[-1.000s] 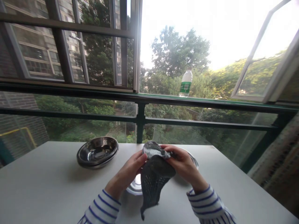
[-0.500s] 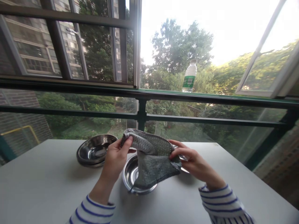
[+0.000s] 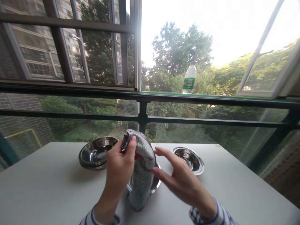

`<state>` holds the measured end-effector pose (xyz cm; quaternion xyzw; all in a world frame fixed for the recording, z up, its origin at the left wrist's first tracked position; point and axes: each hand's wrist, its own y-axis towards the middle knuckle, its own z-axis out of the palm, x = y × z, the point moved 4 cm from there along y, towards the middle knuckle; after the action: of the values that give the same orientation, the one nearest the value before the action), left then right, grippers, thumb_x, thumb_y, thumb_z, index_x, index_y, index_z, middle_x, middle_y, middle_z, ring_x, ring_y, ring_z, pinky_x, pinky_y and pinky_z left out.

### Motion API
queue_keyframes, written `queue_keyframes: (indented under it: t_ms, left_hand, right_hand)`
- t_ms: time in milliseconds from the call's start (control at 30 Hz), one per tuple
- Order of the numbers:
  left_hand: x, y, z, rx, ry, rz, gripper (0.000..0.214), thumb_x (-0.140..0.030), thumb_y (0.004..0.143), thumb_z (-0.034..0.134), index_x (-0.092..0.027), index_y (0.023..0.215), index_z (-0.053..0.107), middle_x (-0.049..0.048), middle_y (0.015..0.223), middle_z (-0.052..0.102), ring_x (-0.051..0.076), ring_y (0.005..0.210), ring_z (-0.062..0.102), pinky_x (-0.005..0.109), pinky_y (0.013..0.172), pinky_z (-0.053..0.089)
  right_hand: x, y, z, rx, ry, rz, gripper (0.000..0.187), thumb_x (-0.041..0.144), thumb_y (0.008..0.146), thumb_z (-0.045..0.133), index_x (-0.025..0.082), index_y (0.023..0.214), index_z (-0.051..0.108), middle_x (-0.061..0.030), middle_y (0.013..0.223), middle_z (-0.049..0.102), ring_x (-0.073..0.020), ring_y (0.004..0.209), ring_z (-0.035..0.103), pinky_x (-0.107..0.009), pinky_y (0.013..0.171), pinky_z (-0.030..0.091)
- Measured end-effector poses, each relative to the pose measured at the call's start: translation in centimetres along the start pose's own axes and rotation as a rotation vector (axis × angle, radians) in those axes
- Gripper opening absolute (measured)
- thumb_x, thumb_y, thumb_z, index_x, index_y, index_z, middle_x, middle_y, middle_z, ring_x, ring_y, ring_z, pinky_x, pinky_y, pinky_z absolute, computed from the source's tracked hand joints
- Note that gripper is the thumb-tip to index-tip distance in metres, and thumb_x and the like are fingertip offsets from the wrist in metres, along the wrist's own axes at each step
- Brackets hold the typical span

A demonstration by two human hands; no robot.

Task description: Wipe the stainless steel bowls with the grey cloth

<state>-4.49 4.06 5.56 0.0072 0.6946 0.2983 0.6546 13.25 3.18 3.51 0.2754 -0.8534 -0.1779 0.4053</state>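
A grey, textured cleaning cloth [image 3: 142, 178] with a checked edge hangs bunched in front of me. My left hand [image 3: 119, 168] pinches its top corner between thumb and fingers. Beside the cloth's right side is my right hand [image 3: 180, 178], its fingers spread, with the thumb and fingertips at or close to the fabric. Behind and below the cloth stands a steel bowl [image 3: 156, 186] on the white table, mostly covered from view.
Several nested steel bowls [image 3: 93, 153] stand at the left of the white table [image 3: 77, 197]. Another steel bowl [image 3: 199, 167] sits to the right. A plastic bottle [image 3: 189, 79] with a green label stands on the window ledge beyond the dark railing [image 3: 211, 101].
The cloth was stretched between both hands and now hangs bunched from my left hand. My right hand has moved left and opened, uncovering the right-hand bowl.
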Motion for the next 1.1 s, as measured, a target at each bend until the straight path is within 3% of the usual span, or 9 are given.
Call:
queue_keyframes:
  t_ms: [200,267,367,433,533,633,767,933,1100]
  left_hand:
    - [-0.8,-0.4,0.2,0.087,0.042,0.007,0.038,-0.051,0.075,0.058,-0.015,0.085,0.064,0.0007,0.065,0.061,0.014,0.057,0.058,0.021,0.051,0.048]
    - [-0.5,0.1,0.2,0.154,-0.049,0.009,0.051,-0.052,0.071,0.063,-0.015,0.107,0.059,0.0079,0.097,0.066,0.019,0.087,0.062,0.024,0.072,0.050]
    - [0.3,0.5,0.4,0.329,-0.318,-0.083,0.094,-0.055,0.056,0.073,-0.022,0.135,0.037,0.0135,0.134,0.048,0.027,0.116,0.051,0.030,0.087,0.046]
    - [0.7,0.5,0.6,0.430,-0.430,-0.172,0.095,-0.047,0.052,0.079,-0.026,0.135,0.038,0.0122,0.129,0.053,0.027,0.109,0.056,0.032,0.084,0.049]
    - [1.0,0.6,0.7,0.470,-0.448,-0.258,0.053,-0.031,0.058,0.080,-0.020,0.107,0.063,0.0066,0.096,0.069,0.017,0.081,0.065,0.026,0.072,0.052]
    - [1.6,1.2,0.5,0.351,-0.459,-0.299,0.023,-0.028,0.061,0.078,-0.015,0.077,0.069,0.0020,0.073,0.069,0.011,0.066,0.062,0.019,0.062,0.051]
    - [2.3,2.2,-0.3,0.136,-0.483,-0.293,0.023,-0.028,0.059,0.078,-0.016,0.077,0.069,-0.0015,0.070,0.068,0.009,0.063,0.060,0.017,0.059,0.050]
    - [2.4,2.5,-0.9,0.120,-0.399,-0.234,0.023,-0.030,0.060,0.077,-0.017,0.077,0.066,-0.0023,0.069,0.067,0.011,0.066,0.061,0.019,0.061,0.050]
    - [1.4,1.6,-0.6,0.430,-0.187,-0.059,0.014,-0.028,0.070,0.069,-0.019,0.078,0.063,-0.0021,0.072,0.065,0.011,0.070,0.060,0.017,0.065,0.047]
  right_hand:
    - [0.7,0.2,1.3,-0.038,0.204,0.064,0.028,0.018,0.088,0.043,0.023,0.113,0.057,-0.0023,0.099,0.066,-0.0167,0.085,0.059,-0.027,0.074,0.046]
    - [0.2,0.4,0.7,-0.023,0.374,0.098,0.027,0.020,0.090,0.044,0.023,0.112,0.058,-0.0013,0.099,0.065,-0.0151,0.086,0.059,-0.024,0.072,0.045]
    - [-0.3,0.6,0.1,0.047,0.568,0.139,0.024,0.024,0.090,0.047,0.023,0.109,0.061,-0.0007,0.099,0.065,-0.0149,0.089,0.058,-0.023,0.076,0.044]
    - [-0.5,0.6,0.0,0.093,0.623,0.172,0.023,0.026,0.089,0.048,0.023,0.107,0.064,-0.0004,0.096,0.066,-0.0149,0.087,0.058,-0.022,0.074,0.044]
    - [-0.6,0.5,0.1,0.118,0.610,0.193,0.023,0.029,0.088,0.051,0.022,0.105,0.066,-0.0007,0.094,0.066,-0.0156,0.087,0.058,-0.023,0.075,0.044]
    - [-0.7,0.3,0.5,0.199,0.709,0.209,0.028,0.031,0.087,0.054,0.022,0.112,0.062,-0.0018,0.097,0.066,-0.0168,0.091,0.059,-0.026,0.079,0.044]
    - [-1.0,0.2,1.1,0.361,0.812,0.222,0.041,0.025,0.078,0.064,0.021,0.118,0.057,-0.0033,0.100,0.065,-0.0192,0.093,0.059,-0.029,0.080,0.045]
    - [-3.1,1.0,0.5,-0.005,0.467,0.369,0.013,0.020,0.074,0.061,0.016,0.084,0.068,-0.0008,0.075,0.065,-0.0163,0.072,0.057,-0.024,0.062,0.042]
    - [-4.6,1.2,0.3,-0.342,0.657,0.438,0.018,0.024,0.070,0.064,0.016,0.087,0.063,-0.0012,0.078,0.064,-0.0163,0.076,0.057,-0.023,0.064,0.042]
